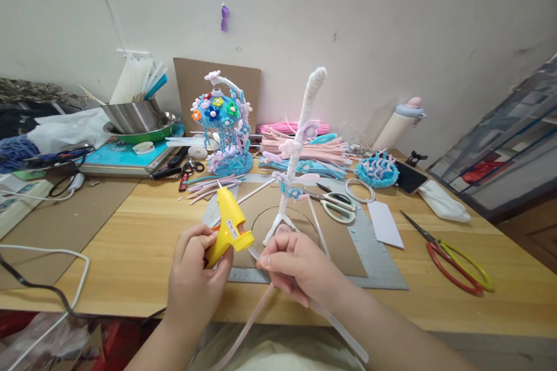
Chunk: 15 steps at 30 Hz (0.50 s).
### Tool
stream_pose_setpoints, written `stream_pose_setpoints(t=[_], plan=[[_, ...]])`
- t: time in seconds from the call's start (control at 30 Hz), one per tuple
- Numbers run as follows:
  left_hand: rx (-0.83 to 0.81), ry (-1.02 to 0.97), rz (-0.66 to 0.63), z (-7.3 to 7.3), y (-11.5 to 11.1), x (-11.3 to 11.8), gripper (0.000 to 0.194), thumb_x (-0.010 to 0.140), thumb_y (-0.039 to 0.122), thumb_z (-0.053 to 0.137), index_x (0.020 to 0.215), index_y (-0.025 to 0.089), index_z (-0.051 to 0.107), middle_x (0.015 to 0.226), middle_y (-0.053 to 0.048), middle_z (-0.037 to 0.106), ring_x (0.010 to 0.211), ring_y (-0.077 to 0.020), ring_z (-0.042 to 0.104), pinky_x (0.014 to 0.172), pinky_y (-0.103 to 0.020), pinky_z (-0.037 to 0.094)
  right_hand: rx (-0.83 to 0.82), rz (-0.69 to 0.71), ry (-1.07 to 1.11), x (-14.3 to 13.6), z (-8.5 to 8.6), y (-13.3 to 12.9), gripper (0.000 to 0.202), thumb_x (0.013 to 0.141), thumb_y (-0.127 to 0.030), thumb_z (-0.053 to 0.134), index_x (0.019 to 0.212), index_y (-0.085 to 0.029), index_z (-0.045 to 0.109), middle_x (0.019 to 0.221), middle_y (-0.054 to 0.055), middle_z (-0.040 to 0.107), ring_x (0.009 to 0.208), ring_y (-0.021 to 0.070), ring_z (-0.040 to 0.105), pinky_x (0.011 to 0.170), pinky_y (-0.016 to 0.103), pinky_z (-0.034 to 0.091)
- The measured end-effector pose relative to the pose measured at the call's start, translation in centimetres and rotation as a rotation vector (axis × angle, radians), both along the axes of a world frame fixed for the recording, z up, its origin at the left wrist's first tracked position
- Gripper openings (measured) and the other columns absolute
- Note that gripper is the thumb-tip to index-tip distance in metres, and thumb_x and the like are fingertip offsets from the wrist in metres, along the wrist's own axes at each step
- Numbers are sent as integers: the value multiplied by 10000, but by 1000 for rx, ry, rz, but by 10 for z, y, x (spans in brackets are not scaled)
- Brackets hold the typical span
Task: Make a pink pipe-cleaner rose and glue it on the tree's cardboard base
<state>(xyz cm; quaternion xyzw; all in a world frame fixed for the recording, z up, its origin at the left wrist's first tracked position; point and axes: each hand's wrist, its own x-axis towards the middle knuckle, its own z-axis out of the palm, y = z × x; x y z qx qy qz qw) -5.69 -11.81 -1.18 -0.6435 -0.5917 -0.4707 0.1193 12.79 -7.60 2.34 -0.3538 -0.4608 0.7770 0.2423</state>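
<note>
So, left hand (195,269) has the yellow glue gun (230,223), fingers wrapped round the handle, nozzle up and away from the person. Right hand (300,266) is closed, thumb and fingertips pinching a translucent stick (348,336) just behind the gun's rear end; it seems to run on under the palm and out by the wrist. Pale pink strip (255,322) hangs below the same hand, upper end hidden.

White wrapped stem (308,101) with pastel flowers stands just beyond the right hand, leaning a bit right, its splayed foot over the cardboard (343,249), which lies on a grey mat (387,275). Pale-handled scissors (338,207) lie right of the stem; red-and-yellow scissors (452,261) are farther right on the wooden table (130,243). Blue flowered ornament (217,113) stands behind, left of the stem; pink and blue craft stems (304,148) are piled beyond.
</note>
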Motion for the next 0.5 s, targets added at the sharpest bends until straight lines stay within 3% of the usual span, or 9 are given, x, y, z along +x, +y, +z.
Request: stream_pose_setpoints(t=[0.27, 0.4, 0.5], plan=[[1, 55, -1, -6, -1, 1, 154, 810, 160, 614, 897, 200, 494, 950, -64, 534, 925, -198, 582, 796, -300, 509, 118, -68, -121, -6, -7, -7, 176, 704, -334, 610, 678, -199, 500, 373, -104, 462, 239, 41, 285, 262, 161, 187], [-4, 73, 7, -10, 0, 2, 148, 814, 163, 612, 907, 188, 499, 960, -69, 536, 939, -202, 578, 813, -302, 500, 401, -202, -246, -12, -17, -16, 130, 743, -247, 576, 669, -197, 482, 501, -85, 450, 423, 59, 390, 400, 175, 285], [-11, 73, 11, -10, 0, 3, 137, 819, 169, 601, 910, 185, 500, 961, -70, 534, 945, -202, 570, 823, -306, 492, 566, -206, -309, -12, -22, -18, 112, 791, -229, 555, 699, -194, 501, 565, -67, 458, 504, 73, 396, 457, 192, 286]])
